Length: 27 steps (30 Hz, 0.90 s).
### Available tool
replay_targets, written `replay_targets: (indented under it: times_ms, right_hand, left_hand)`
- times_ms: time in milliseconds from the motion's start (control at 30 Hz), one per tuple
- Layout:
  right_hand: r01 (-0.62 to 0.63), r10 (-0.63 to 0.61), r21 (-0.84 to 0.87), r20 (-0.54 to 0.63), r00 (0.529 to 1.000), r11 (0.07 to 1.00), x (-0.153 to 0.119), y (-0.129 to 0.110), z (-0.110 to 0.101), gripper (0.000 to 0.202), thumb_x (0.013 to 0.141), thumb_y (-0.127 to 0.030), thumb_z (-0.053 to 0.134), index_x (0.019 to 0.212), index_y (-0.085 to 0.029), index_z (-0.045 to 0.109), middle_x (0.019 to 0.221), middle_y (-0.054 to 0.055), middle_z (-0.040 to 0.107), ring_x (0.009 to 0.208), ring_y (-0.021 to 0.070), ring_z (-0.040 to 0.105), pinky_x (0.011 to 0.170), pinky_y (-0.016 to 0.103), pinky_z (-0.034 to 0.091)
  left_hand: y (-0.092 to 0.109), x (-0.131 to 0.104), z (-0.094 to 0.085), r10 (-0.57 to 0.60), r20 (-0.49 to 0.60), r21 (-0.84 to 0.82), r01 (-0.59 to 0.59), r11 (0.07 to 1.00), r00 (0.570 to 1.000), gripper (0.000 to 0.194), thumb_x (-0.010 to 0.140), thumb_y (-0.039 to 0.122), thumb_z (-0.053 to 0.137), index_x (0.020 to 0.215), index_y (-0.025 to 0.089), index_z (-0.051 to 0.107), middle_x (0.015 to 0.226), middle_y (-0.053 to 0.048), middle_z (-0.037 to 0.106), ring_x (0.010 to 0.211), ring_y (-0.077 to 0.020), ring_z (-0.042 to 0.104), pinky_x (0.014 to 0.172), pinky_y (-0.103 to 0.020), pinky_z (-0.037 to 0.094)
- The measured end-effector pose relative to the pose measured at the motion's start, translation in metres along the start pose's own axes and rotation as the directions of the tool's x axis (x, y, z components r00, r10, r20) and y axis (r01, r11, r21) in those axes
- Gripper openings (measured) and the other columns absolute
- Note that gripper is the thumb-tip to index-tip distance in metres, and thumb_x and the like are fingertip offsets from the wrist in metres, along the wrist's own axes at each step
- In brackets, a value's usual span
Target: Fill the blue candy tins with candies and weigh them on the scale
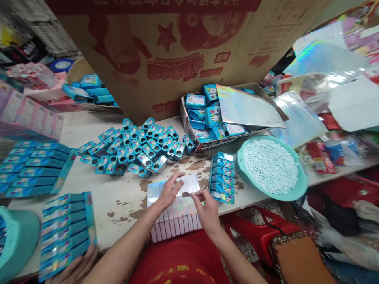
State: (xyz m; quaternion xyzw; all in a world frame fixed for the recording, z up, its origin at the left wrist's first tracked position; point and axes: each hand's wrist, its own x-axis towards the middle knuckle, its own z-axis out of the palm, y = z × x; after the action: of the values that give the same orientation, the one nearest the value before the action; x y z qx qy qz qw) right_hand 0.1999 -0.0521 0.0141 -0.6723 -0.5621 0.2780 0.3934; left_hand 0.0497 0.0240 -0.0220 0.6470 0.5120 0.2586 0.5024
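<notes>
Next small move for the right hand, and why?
Probably lift the small dark strip clear of the shiny sheet and toward the row of blue boxes. The right hand already pinches the strip over the sheet, the left hand is at the sheet too, and that row is just beside the right hand.

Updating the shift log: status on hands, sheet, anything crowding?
Left hand over the silvery sheet. Right hand pinching a small dark piece over it. Row of blue boxes close beside right hand.
</notes>
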Motion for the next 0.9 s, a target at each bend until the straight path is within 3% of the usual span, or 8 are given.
replay_targets:
  times_ms: [67, 133, 233, 333, 500, 633, 800, 900]
  right_hand:
    - [-0.097, 0.098, 0.045, -0.035, 0.995, 0.994, 0.001, -0.001, -0.013, 0.02, 0.086, -0.036, 0.054, 0.075, -0.02, 0.055, 0.069, 0.0, 0.06, 0.063, 0.0136, 0.057, 0.06, 0.024, 0.045]
    - [-0.187, 0.193, 0.073, -0.074, 0.978, 0.98, 0.001, 0.003, -0.024, 0.022, 0.084, -0.039, 0.056, 0.074, -0.02, 0.056, 0.067, -0.001, 0.06, 0.061, 0.0139, 0.056, 0.06, 0.025, 0.045]
    - [-0.309, 0.32, 0.093, -0.14, 0.937, 0.946, -0.001, 0.017, -0.038, 0.025, 0.082, -0.043, 0.055, 0.075, -0.019, 0.059, 0.068, 0.0, 0.061, 0.062, 0.0152, 0.056, 0.06, 0.026, 0.045]
    - [-0.347, 0.346, 0.043, -0.268, 0.899, 0.937, 0.001, 0.036, -0.052, 0.03, 0.08, -0.047, 0.055, 0.073, -0.019, 0.062, 0.077, 0.003, 0.058, 0.069, 0.0177, 0.055, 0.066, 0.03, 0.045]
    - [-0.378, 0.333, -0.061, -0.36, 0.872, 0.924, 0.014, 0.061, -0.066, 0.031, 0.076, -0.048, 0.056, 0.071, -0.019, 0.066, 0.085, 0.007, 0.053, 0.085, 0.0238, 0.053, 0.079, 0.037, 0.042]
    - [-0.4, 0.334, -0.072, -0.426, 0.841, 0.914, 0.022, 0.076, -0.064, 0.028, 0.073, -0.046, 0.057, 0.067, -0.019, 0.062, 0.083, 0.007, 0.051, 0.087, 0.0245, 0.051, 0.082, 0.038, 0.04]
    - [-0.472, 0.4, -0.025, -0.493, 0.773, 0.881, 0.025, 0.095, -0.058, 0.034, 0.067, -0.049, 0.063, 0.078, -0.018, 0.054, 0.081, 0.003, 0.05, 0.067, 0.0177, 0.046, 0.066, 0.033, 0.041]
    - [-0.464, 0.399, -0.014, -0.489, 0.776, 0.886, 0.026, 0.101, -0.059, 0.035, 0.065, -0.051, 0.062, 0.077, -0.02, 0.05, 0.079, 0.002, 0.05, 0.068, 0.0176, 0.046, 0.067, 0.032, 0.039]
  left_hand:
    - [0.015, -0.005, 0.013, -0.031, 0.204, -0.207, 0.075, 0.975, 0.978, 0.03, 0.079, 0.033, 0.053, 0.105, 0.019, 0.058, 0.101, -0.006, 0.065, 0.094, -0.0188, 0.059, 0.077, -0.03, 0.046]
    - [0.026, -0.005, 0.028, -0.108, 0.334, -0.248, 0.198, 0.948, 0.936, 0.02, 0.075, 0.032, 0.055, 0.087, 0.017, 0.06, 0.073, -0.001, 0.063, 0.071, -0.0148, 0.058, 0.064, -0.026, 0.045]
    - [0.038, 0.003, 0.046, -0.146, 0.406, -0.2, 0.244, 0.949, 0.902, 0.017, 0.077, 0.032, 0.049, 0.072, 0.017, 0.056, 0.054, 0.004, 0.053, 0.054, -0.0109, 0.051, 0.057, -0.023, 0.041]
    - [0.05, 0.019, 0.057, -0.11, 0.472, -0.067, 0.16, 0.985, 0.875, 0.019, 0.078, 0.032, 0.046, 0.069, 0.018, 0.056, 0.054, 0.004, 0.054, 0.053, -0.011, 0.051, 0.055, -0.022, 0.038]
    - [0.064, 0.049, 0.07, -0.025, 0.483, -0.023, 0.041, 0.999, 0.875, 0.027, 0.078, 0.024, 0.044, 0.104, 0.021, 0.048, 0.053, 0.008, 0.051, 0.051, -0.0125, 0.05, 0.055, -0.023, 0.037]
    - [0.058, 0.062, 0.087, 0.018, 0.455, 0.057, -0.05, 0.997, 0.89, 0.019, 0.077, 0.017, 0.039, 0.094, 0.021, 0.043, 0.054, 0.008, 0.046, 0.053, -0.0125, 0.046, 0.057, -0.024, 0.036]
    - [0.046, 0.06, 0.111, -0.135, 0.388, 0.082, 0.112, 0.99, 0.911, 0.014, 0.083, 0.02, 0.033, 0.096, 0.022, 0.035, 0.058, 0.008, 0.047, 0.051, -0.0125, 0.049, 0.056, -0.024, 0.039]
    - [0.046, 0.062, 0.12, -0.263, 0.354, 0.208, 0.198, 0.958, 0.898, 0.019, 0.084, 0.021, 0.032, 0.103, 0.021, 0.036, 0.06, 0.006, 0.05, 0.048, -0.0133, 0.051, 0.055, -0.025, 0.041]
